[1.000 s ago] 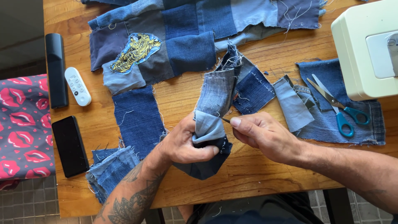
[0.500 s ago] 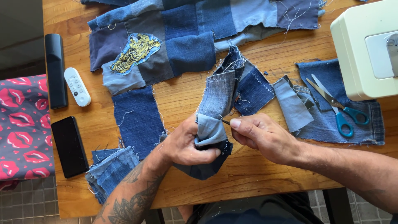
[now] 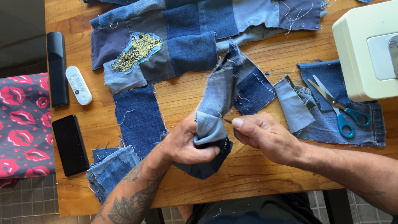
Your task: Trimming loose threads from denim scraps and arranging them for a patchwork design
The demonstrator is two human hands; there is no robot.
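Denim strip of sewn blue and grey patches (image 3: pixel 215 108), frayed edges, bunched in my left hand (image 3: pixel 184 143), fist clamped on it. Right hand (image 3: pixel 261 135) pinches a thin dark tool (image 3: pixel 226 120) against it. Teal-handled scissors (image 3: pixel 336 105) beyond right hand; black phone (image 3: pixel 69 144) left. Wooden table (image 3: pixel 257 172), tiled floor.

The stitched strip of denim squares (image 3: pixel 215 103) ran from pale blue through grey-blue to near-black navy. The large patchwork denim panel (image 3: pixel 186 37) mixed light, mid and dark blues and bore a yellow-and-black tiger patch (image 3: pixel 137 50). The metal scissors (image 3: pixel 338 105) had teal handles. The wooden surface (image 3: pixel 265 170) was warm orange-brown. The dark grey cloth (image 3: pixel 23 124) carried red lips.
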